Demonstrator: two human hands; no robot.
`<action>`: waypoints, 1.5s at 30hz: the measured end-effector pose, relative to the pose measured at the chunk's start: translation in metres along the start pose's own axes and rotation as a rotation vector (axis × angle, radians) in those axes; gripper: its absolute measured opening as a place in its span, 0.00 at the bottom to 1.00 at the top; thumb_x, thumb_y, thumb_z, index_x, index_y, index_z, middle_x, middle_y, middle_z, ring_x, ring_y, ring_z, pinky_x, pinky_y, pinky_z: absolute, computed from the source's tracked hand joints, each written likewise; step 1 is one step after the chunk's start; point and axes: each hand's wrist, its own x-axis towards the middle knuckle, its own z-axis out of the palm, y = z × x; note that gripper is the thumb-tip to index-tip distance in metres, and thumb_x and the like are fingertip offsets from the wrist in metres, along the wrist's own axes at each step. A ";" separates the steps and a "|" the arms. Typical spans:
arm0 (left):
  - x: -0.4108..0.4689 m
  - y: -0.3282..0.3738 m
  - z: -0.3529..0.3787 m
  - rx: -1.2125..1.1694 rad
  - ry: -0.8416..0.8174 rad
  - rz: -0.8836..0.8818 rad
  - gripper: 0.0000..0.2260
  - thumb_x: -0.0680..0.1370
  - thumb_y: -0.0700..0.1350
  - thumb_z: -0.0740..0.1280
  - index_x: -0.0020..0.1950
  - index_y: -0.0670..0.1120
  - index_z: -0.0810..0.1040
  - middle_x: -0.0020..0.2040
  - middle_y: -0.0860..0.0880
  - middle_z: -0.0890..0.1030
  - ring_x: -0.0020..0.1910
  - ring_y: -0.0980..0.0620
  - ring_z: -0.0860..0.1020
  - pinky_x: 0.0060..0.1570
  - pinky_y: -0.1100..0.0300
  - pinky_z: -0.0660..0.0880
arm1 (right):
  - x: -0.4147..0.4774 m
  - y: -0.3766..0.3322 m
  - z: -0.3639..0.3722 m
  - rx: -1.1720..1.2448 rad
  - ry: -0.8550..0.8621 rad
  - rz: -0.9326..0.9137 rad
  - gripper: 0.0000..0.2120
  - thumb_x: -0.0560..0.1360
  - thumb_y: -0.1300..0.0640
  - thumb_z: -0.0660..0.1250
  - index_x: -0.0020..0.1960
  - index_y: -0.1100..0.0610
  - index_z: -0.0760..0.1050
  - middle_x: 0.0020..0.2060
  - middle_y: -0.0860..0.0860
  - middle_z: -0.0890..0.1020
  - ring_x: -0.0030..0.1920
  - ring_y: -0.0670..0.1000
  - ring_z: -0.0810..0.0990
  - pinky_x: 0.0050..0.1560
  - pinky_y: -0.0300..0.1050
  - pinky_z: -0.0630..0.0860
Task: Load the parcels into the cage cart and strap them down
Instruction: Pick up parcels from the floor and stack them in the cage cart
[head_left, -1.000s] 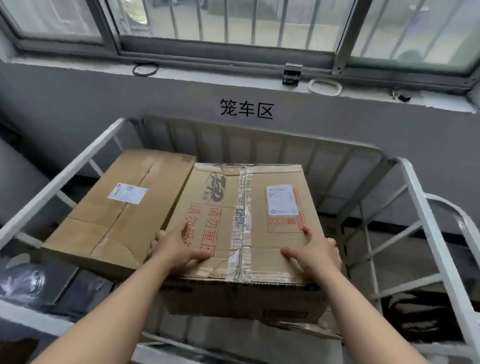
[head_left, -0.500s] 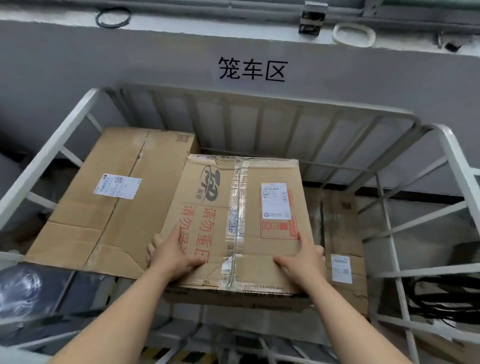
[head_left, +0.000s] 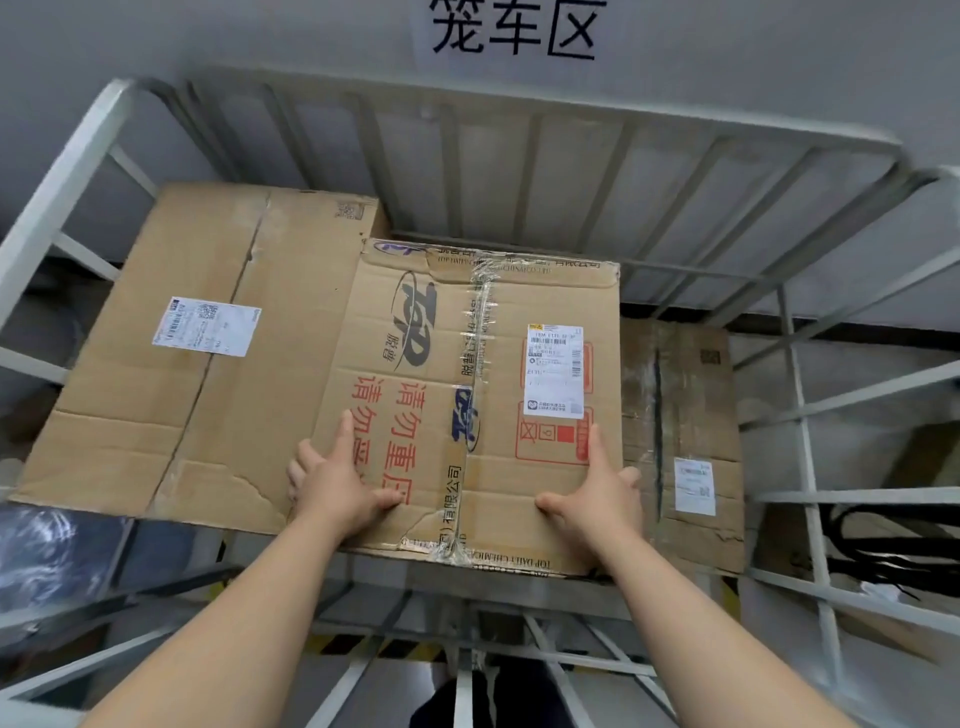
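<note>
A taped cardboard parcel (head_left: 467, 374) with red and blue print and a white label sits inside the white cage cart (head_left: 571, 140). My left hand (head_left: 337, 483) grips its near left edge, thumb on top and fingers over the side. My right hand (head_left: 597, 493) grips its near right edge the same way. A larger plain parcel (head_left: 208, 338) lies to its left at about the same height. A lower parcel (head_left: 685, 415) with a small label lies to its right, partly hidden under the held one.
The cart's barred back wall stands against a grey wall bearing a paper sign (head_left: 511, 26). White side bars (head_left: 810, 467) enclose the right, and a white rail (head_left: 62, 192) the left. Black straps or cables (head_left: 883, 551) lie beyond the right bars.
The view has tilted down and closer to the cart. The held parcel has moved further in and lower, now level beside the large left parcel. Both hands keep their grip.
</note>
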 end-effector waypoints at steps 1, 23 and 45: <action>0.001 0.000 0.001 0.002 0.002 0.003 0.56 0.63 0.59 0.79 0.77 0.63 0.41 0.75 0.39 0.50 0.73 0.38 0.52 0.72 0.42 0.56 | 0.001 0.000 0.001 -0.004 0.003 0.002 0.56 0.63 0.41 0.77 0.76 0.36 0.40 0.65 0.59 0.63 0.62 0.61 0.72 0.61 0.53 0.72; -0.081 0.062 -0.037 0.199 0.202 0.453 0.20 0.78 0.55 0.64 0.69 0.53 0.73 0.64 0.51 0.78 0.65 0.48 0.73 0.65 0.53 0.65 | -0.060 0.014 -0.057 -0.248 0.229 -0.395 0.27 0.76 0.46 0.64 0.73 0.49 0.62 0.73 0.54 0.64 0.76 0.57 0.54 0.76 0.54 0.50; -0.370 0.267 0.091 0.300 0.185 1.195 0.21 0.79 0.57 0.61 0.70 0.52 0.73 0.65 0.52 0.77 0.62 0.48 0.74 0.59 0.55 0.71 | -0.210 0.315 -0.226 0.019 0.684 -0.175 0.23 0.76 0.47 0.65 0.69 0.54 0.71 0.63 0.49 0.77 0.65 0.52 0.72 0.70 0.49 0.64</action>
